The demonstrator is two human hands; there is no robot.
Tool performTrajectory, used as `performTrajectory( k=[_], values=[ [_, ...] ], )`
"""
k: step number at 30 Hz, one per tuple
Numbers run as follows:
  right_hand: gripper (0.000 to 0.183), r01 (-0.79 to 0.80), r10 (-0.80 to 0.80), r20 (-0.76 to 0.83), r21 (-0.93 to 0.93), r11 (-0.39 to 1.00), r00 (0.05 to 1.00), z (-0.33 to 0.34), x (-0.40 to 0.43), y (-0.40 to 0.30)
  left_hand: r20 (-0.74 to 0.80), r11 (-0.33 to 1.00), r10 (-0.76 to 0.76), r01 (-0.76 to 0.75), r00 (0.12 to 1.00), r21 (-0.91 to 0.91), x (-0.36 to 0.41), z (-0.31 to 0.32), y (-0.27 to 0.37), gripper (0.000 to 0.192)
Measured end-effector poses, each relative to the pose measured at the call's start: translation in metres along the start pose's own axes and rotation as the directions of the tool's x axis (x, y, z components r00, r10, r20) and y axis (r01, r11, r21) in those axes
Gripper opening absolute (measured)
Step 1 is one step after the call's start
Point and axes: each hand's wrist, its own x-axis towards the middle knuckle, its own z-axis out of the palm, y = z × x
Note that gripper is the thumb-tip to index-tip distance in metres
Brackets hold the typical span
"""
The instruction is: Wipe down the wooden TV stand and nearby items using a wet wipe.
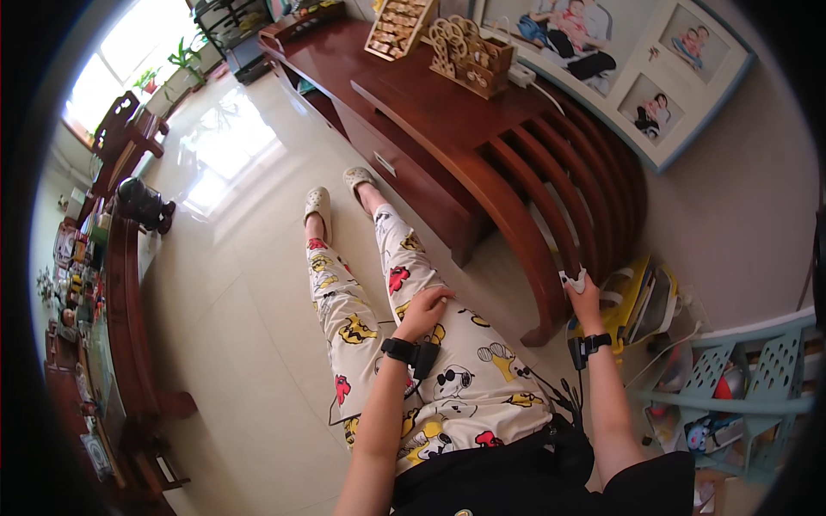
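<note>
My right hand (585,304) grips a crumpled white cloth or tissue (573,280). It is at the lower end of the curved wooden slats (516,238) on the end of a reddish-brown cabinet (426,97); whether the cloth touches the wood is hard to tell. My left hand (423,313) rests on the leg of my cartoon-print trousers (455,380), palm down. Its fingers look curled, their inner side is hidden, and nothing shows in it. Each wrist wears a black strap with a small box and cable.
Behind my right hand stands a yellow bag or holder (623,309) with flat items. A blue-green plastic rack (748,393) holds toys nearby. On the cabinet are a wooden organizer (471,61) and a power strip (521,74). A large picture frame (639,97) leans against the wall.
</note>
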Motion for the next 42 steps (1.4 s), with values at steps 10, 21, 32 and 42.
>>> performTrajectory(
  k=[10, 21, 32, 42],
  values=[
    [0.04, -0.117, 0.121, -0.053, 0.077, 0.99, 0.991, 0.015, -0.039, 0.067, 0.112, 0.993, -0.119, 0.119, 0.987, 0.006, -0.002, -0.013, 0.022, 0.023],
    [0.044, -0.143, 0.155, -0.078, 0.139, 0.98, 0.985, 0.033, -0.065, 0.084, 0.077, 0.996, -0.078, 0.075, 0.994, 0.048, -0.003, -0.017, 0.021, 0.021],
    [0.043, -0.207, 0.217, -0.072, 0.124, 0.97, 0.974, 0.037, -0.079, 0.111, 0.057, 0.995, -0.078, 0.074, 0.995, 0.066, -0.001, -0.016, 0.026, 0.021],
    [0.046, -0.225, 0.225, 0.008, 0.035, 0.974, 0.974, 0.028, -0.063, 0.129, 0.036, 0.991, -0.078, 0.073, 0.996, 0.109, 0.005, -0.007, 0.01, 0.019]
  ],
)
